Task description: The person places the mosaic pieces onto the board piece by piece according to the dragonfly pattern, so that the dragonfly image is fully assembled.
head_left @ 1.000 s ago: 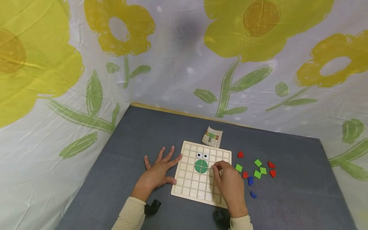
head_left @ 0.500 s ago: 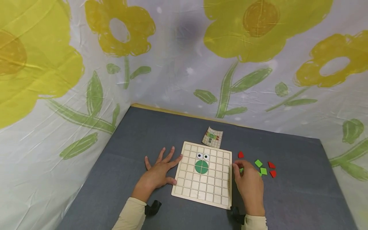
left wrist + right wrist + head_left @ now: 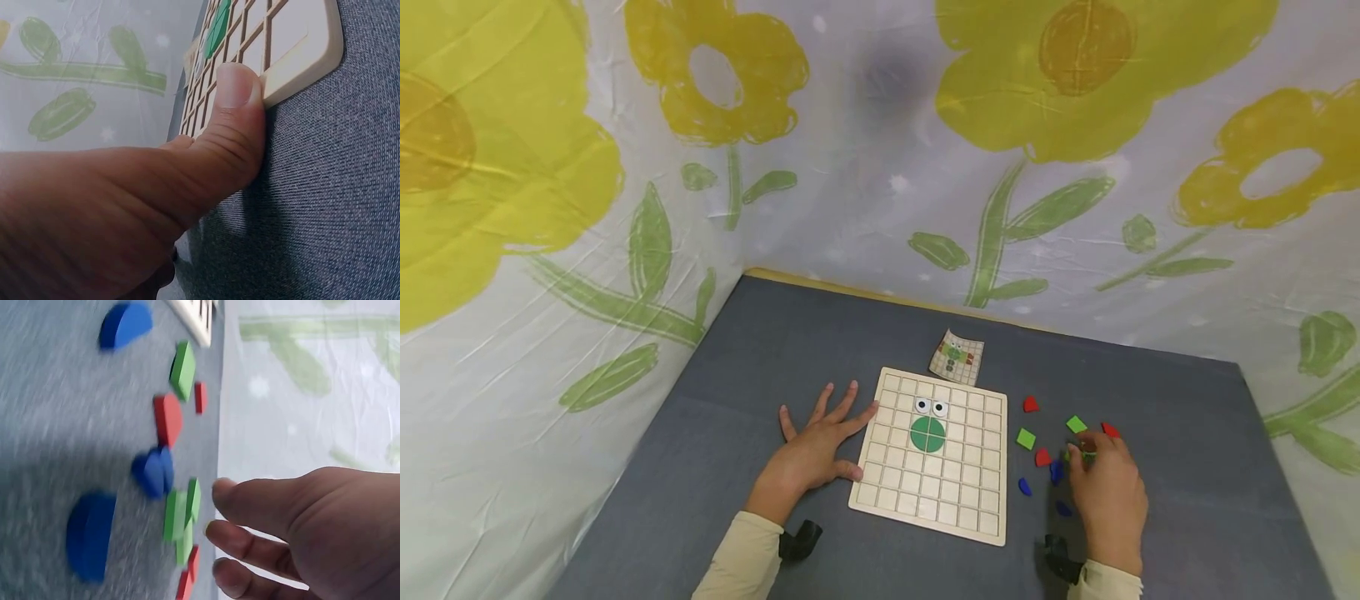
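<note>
A pale wooden grid board (image 3: 949, 492) carries two eye pieces (image 3: 930, 407) and a green circle (image 3: 928, 434) made of quarter pieces. My left hand (image 3: 808, 454) lies spread at the board's left edge; in the left wrist view its thumb (image 3: 234, 112) presses against the rim. To the right of the board, my right hand (image 3: 1108, 500) hovers over a cluster of green squares (image 3: 178, 515). Its thumb and fingers are loosely bent and apart, with nothing between them in the right wrist view. It partly hides the green and red pieces in the head view.
Red quarter pieces (image 3: 1042, 457), a lone green square (image 3: 1026, 438) and blue half-round pieces (image 3: 1025, 486) lie between board and right hand. Behind the board stands a curled picture card (image 3: 957, 358). Flower-printed cloth (image 3: 850, 208) rises at the table's back and left.
My right hand has moved from over the board rightward to the loose pieces. A blue half-round piece now lies beside the board where none showed a second ago. The left hand stays put.
</note>
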`<state>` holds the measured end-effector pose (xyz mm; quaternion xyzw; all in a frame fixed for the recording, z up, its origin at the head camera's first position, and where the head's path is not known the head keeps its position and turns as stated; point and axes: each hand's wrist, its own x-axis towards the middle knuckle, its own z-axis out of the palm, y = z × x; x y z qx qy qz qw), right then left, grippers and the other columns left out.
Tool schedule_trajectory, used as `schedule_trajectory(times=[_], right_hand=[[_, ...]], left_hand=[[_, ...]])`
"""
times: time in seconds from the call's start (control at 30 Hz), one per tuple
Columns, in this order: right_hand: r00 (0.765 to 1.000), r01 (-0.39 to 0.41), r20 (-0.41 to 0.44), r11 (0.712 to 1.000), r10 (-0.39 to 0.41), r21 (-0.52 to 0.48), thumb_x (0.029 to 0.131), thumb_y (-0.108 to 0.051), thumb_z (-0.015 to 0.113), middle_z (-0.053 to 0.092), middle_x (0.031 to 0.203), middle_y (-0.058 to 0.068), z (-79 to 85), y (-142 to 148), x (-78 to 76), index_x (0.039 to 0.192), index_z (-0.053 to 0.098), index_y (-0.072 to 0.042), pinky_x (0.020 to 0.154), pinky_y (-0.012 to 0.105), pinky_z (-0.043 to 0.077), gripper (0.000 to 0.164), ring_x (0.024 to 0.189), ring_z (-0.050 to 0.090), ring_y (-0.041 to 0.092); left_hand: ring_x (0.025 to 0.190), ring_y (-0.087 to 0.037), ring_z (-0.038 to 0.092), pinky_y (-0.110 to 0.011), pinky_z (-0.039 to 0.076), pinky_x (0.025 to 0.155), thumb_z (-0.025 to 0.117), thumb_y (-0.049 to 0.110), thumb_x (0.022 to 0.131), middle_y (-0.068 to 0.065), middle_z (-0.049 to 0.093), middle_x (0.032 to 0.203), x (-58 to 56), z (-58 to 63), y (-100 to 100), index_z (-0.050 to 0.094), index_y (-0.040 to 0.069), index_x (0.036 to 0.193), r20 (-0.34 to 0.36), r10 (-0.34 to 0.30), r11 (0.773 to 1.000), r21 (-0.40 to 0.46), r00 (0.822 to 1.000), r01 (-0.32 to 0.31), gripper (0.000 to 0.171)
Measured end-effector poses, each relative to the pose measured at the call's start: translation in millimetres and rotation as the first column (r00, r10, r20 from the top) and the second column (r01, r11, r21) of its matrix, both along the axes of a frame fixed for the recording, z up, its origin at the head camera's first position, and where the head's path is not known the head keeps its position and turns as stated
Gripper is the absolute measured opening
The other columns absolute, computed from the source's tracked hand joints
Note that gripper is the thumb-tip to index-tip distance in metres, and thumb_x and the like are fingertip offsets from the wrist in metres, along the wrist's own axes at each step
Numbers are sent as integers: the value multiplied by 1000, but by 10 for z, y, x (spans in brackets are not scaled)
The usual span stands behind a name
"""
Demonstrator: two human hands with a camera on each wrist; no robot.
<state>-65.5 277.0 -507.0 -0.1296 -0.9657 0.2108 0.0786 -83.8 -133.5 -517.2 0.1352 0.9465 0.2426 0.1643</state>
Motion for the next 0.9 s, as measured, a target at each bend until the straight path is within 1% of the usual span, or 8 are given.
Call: schedule_trajectory(times=[0.17, 0.3, 0.43, 0.63, 0.9], right_hand=[[999, 11, 51, 1000, -11, -8, 96, -14, 75, 66, 129, 19, -6, 99, 37, 124, 73, -6, 77, 71, 49, 29, 107, 64, 57], [996, 2, 89, 1000, -2, -7, 94, -12, 78, 64, 134, 21, -16, 119, 62, 125, 73, -6, 79, 71, 49, 32, 111, 63, 58], [992, -16, 128, 1000, 16, -2, 94, -13, 80, 63, 132, 21, -24, 125, 68, 126, 72, -4, 80, 71, 50, 34, 111, 63, 56], [986, -28, 165, 1000, 28, -4, 95, -14, 80, 63, 129, 22, -35, 123, 67, 125, 72, -3, 80, 70, 52, 33, 110, 64, 55], [988, -26, 153, 1000, 26, -2, 96, -14, 79, 63, 125, 23, -59, 124, 45, 125, 71, 0, 81, 69, 52, 33, 108, 65, 54]], left_hand=[[164, -38, -2, -89, -10, 108, 86, 43, 74, 0, 10, 178, -1, 0, -1, 34, 37, 166, 2, 9, 1000, -1, 1000, -9, 105], [164, -38, -2, -89, -10, 108, 86, 43, 74, 0, 10, 178, 0, -1, -3, 34, 37, 166, 6, 13, 1000, -1, 1000, -13, 105], [164, -39, -2, -89, -11, 108, 86, 41, 75, -1, 10, 178, -2, 3, 1, 35, 36, 166, 1, 6, 1000, 9, 1000, -6, 105], [164, -40, -2, -89, -11, 108, 87, 40, 74, -1, 11, 178, 9, 5, -1, 35, 35, 166, -1, 3, 1000, 18, 1000, -3, 105], [164, -39, -2, -89, -12, 107, 86, 40, 74, -1, 10, 178, 10, -10, -6, 34, 36, 166, -15, 6, 1000, 15, 1000, -6, 106]])
